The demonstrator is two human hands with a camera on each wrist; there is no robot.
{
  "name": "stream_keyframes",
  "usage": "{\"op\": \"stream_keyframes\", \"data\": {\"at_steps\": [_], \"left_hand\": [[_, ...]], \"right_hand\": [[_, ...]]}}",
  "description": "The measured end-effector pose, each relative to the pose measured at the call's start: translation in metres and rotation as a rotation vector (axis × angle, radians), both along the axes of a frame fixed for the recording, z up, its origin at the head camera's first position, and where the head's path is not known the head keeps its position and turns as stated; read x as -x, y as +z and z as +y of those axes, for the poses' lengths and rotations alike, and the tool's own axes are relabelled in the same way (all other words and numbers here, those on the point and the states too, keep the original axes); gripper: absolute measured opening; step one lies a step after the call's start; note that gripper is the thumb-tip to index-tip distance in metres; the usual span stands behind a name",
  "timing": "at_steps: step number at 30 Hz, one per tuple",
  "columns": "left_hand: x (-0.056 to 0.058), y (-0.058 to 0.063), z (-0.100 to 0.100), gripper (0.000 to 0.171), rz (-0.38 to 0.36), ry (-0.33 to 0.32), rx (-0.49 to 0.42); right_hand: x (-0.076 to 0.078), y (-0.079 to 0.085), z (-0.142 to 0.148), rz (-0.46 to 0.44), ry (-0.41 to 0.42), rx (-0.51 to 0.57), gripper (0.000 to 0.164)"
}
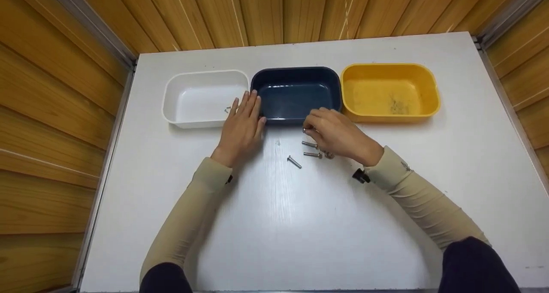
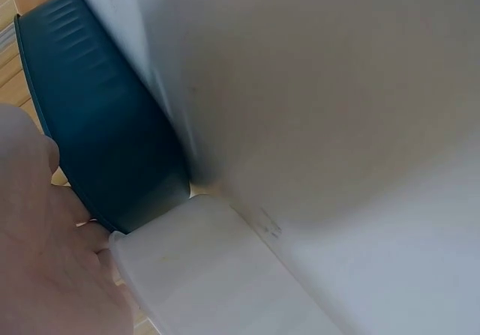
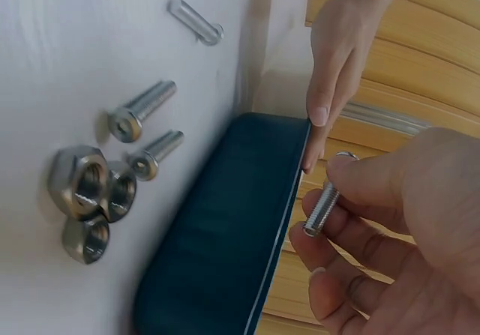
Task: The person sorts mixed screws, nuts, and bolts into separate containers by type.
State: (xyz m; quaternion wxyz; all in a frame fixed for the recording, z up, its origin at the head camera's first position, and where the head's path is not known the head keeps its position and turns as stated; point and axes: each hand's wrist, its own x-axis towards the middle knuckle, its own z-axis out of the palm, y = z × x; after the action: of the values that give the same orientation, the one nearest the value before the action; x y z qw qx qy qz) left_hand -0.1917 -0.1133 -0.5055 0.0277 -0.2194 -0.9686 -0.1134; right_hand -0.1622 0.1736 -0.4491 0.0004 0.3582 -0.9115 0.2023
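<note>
My right hand (image 1: 339, 132) pinches a silver bolt (image 3: 322, 206) between thumb and fingers, near the front rim of the dark blue bin (image 1: 296, 122). Straight-fingered, my left hand (image 1: 240, 130) rests where the blue bin meets the white bin (image 1: 195, 125). On the table below the right hand lie three more bolts: a lone bolt (image 1: 294, 162) toward the left, a thick bolt (image 3: 139, 112) and a thinner bolt (image 3: 155, 155). Beside them a large hex nut (image 3: 64, 181) touches two smaller nuts, best seen in the right wrist view; the hand partly covers them in the head view.
A yellow bin (image 1: 386, 119) stands right of the blue one, with dark smudges or small bits on its floor. Small screws (image 1: 227, 110) lie in the white bin near the left fingers. Wood-patterned panels (image 1: 279, 14) border the white table (image 1: 274, 233) behind and at both sides.
</note>
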Motion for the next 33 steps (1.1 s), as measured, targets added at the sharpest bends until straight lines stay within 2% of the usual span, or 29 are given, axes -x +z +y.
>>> {"op": "stream_keyframes", "data": {"at_steps": [7,15,23,33], "left_hand": [[-0.001,0.000,0.002,0.064,-0.012,0.004,0.018],[-0.001,-0.001,0.003,0.063,0.016,-0.005,0.011],[-0.001,-0.001,0.002,0.064,0.023,-0.007,0.011],[-0.001,-0.002,0.000,0.064,0.027,-0.009,0.007]], "right_hand": [[0.015,0.008,0.000,-0.079,-0.011,0.050,0.008],[0.037,0.013,-0.002,-0.103,-0.036,0.083,0.007],[0.063,0.006,-0.012,-0.164,-0.101,0.083,0.011],[0.094,-0.013,-0.028,-0.178,-0.117,0.048,0.014]]}}
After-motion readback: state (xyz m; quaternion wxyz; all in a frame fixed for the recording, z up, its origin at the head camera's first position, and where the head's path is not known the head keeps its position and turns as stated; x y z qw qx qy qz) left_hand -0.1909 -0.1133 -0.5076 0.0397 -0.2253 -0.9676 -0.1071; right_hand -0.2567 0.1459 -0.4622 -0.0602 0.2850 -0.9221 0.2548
